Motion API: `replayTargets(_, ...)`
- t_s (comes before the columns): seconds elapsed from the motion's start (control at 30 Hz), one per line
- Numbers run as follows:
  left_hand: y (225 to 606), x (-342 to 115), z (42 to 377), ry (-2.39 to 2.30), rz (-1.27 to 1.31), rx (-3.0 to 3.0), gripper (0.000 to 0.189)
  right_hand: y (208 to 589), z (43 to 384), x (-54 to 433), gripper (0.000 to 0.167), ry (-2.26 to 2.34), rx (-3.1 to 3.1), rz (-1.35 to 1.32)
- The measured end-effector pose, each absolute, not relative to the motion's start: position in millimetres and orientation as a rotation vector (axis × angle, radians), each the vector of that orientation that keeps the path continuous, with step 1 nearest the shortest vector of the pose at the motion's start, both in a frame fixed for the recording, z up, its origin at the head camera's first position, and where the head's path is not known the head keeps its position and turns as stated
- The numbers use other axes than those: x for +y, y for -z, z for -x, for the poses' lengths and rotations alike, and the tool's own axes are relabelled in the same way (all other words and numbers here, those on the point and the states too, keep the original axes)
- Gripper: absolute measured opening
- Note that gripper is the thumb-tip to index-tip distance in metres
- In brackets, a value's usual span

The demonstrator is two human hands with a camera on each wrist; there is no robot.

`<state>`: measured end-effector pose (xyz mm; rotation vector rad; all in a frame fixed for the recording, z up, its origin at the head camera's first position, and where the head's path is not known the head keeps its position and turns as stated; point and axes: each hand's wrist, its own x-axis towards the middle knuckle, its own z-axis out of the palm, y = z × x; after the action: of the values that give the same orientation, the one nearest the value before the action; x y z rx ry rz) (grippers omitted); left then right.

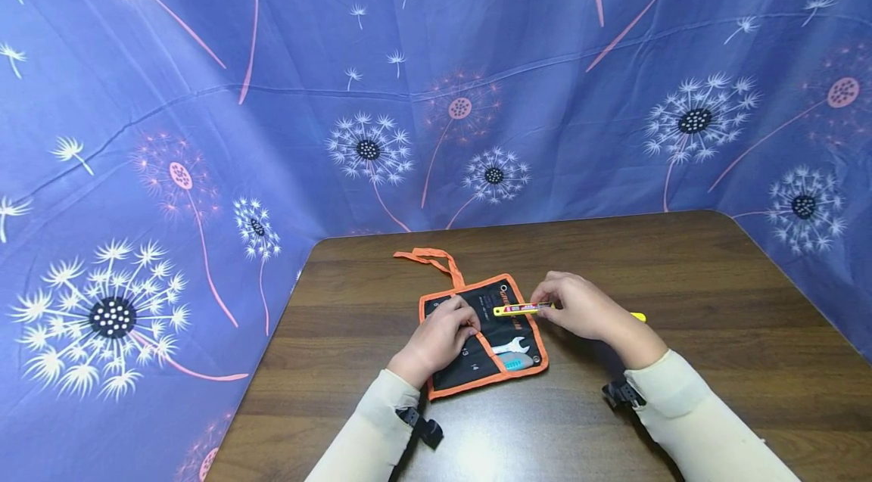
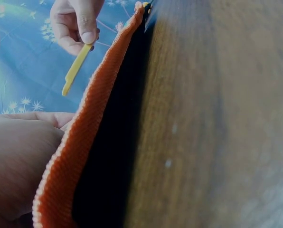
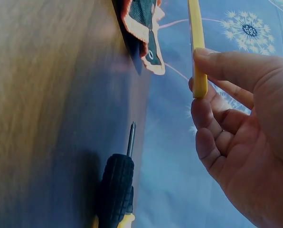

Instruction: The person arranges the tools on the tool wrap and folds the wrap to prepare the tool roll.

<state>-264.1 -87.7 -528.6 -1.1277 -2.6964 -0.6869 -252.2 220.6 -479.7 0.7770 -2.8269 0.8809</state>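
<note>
A black tool pouch [image 1: 456,370] with orange trim lies spread on the table, numbers printed on its pocket. At the pocket's orange edge, my left hand [image 1: 443,332] grips the cloth with curled fingers. An open-end wrench [image 1: 515,346] and a grey-and-teal handle [image 1: 515,362] show in the pocket's right end. Above the pouch's right side, my right hand [image 1: 577,306] pinches a slim yellow tool [image 1: 507,310] with a red label between thumb and fingers. The right wrist view shows the yellow tool's end [image 3: 200,88] under the thumb.
On the table by my right forearm lies a screwdriver [image 3: 115,185] with a black and yellow handle, mostly hidden in the head view. Orange tie straps [image 1: 436,255] trail from the pouch's far edge. A blue dandelion-print cloth [image 1: 579,126] hangs behind the wooden table [image 1: 736,300].
</note>
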Motion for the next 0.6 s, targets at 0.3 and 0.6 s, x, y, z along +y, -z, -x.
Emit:
replayTargets(0.3, 527, -87, 263, 0.690, 1.108, -2.721, 0.010, 481, 251, 213, 0.016, -0.857, -2.886, -0.782)
replayTargets(0.6, 526, -85, 260, 0.685, 1.093, -2.732, 0.007, 485, 249, 204, 0.016, -0.876, -2.917, -0.810)
